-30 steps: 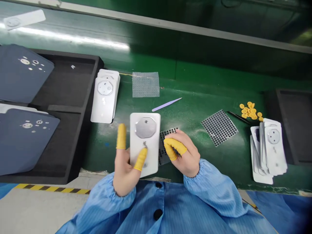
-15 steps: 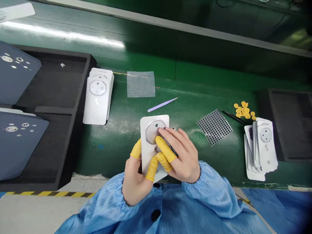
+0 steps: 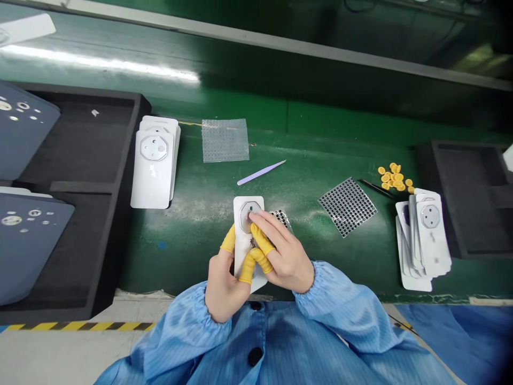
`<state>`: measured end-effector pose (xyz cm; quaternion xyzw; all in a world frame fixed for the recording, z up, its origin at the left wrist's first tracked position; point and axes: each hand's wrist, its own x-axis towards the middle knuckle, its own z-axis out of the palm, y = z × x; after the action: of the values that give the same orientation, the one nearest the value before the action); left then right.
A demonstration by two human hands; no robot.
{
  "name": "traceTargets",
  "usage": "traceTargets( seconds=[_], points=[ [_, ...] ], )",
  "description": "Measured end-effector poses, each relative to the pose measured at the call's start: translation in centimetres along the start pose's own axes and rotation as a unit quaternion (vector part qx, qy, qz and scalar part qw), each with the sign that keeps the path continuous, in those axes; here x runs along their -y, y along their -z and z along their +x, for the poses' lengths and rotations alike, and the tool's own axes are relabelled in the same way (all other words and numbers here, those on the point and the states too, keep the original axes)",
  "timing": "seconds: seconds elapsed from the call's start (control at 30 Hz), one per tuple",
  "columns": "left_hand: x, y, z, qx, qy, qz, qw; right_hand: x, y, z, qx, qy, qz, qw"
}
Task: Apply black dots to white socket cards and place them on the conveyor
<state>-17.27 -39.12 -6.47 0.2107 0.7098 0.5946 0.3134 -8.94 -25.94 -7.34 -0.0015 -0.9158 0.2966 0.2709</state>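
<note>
My left hand (image 3: pixel 227 291), with yellow finger cots, grips a white phone back cover (image 3: pixel 240 248) along its lower left side, the thumb lying across the front. The cover is tilted towards me and bears a silver octagonal camera plate (image 3: pixel 245 218) above small dark lettering. My right hand (image 3: pixel 292 259) is bent over its right side, bare fingertips on the octagonal plate and yellow-cotted thumb and forefinger against the face. Whether a tiny part lies under those fingertips is hidden. Behind the right fingers, a sheet of black dots (image 3: pixel 284 218) shows in part.
Lilac tweezers (image 3: pixel 262 172) and a clear dotted sheet (image 3: pixel 225 140) lie ahead. To the right are another black-dotted sheet (image 3: pixel 348 207), black tweezers (image 3: pixel 377 188), yellow finger cots (image 3: pixel 395 178) and stacked white covers (image 3: pixel 436 246). More covers (image 3: pixel 152 184) stand beside the black tray (image 3: pixel 120 214) on the left.
The cover and both hands are slightly lower and farther from my head, and more of the dotted sheet behind them shows. The hold looks the same. The whole view has shifted a little.
</note>
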Motion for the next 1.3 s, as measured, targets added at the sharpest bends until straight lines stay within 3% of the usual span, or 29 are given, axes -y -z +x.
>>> traceTargets(
  seconds=[0.13,0.27,0.4,0.5,0.67,0.9,1.2,1.3],
  points=[
    [-1.1,-0.3,0.2,0.014,0.077,-0.136,0.988,-0.1,0.5,-0.1,-0.071,-0.063,0.086,0.992],
    [-2.5,-0.1,0.1,0.032,0.113,-0.217,0.969,0.6,0.7,0.2,-0.208,-0.219,0.172,0.938],
    [-2.9,0.4,0.8,0.046,0.102,-0.23,0.967,1.1,0.2,0.4,-0.212,-0.29,0.313,0.879],
    [-3.1,0.4,1.6,0.022,0.118,-0.204,0.972,1.5,0.1,0.5,-0.217,-0.309,0.337,0.862],
    [-3.4,0.6,2.1,-0.021,0.111,-0.169,0.979,2.3,0.6,0.9,-0.212,-0.292,0.321,0.876],
    [-2.8,1.0,1.7,-0.003,0.102,-0.168,0.98,2.5,0.5,0.6,-0.205,-0.275,0.276,0.898],
    [-2.3,1.3,2.4,0.015,0.132,-0.146,0.98,1.6,-0.5,0.5,-0.22,-0.278,0.281,0.892],
    [-1.7,1.9,2.3,0.019,0.128,-0.139,0.982,1.8,-0.5,0.5,-0.185,-0.267,0.292,0.899]
  ],
)
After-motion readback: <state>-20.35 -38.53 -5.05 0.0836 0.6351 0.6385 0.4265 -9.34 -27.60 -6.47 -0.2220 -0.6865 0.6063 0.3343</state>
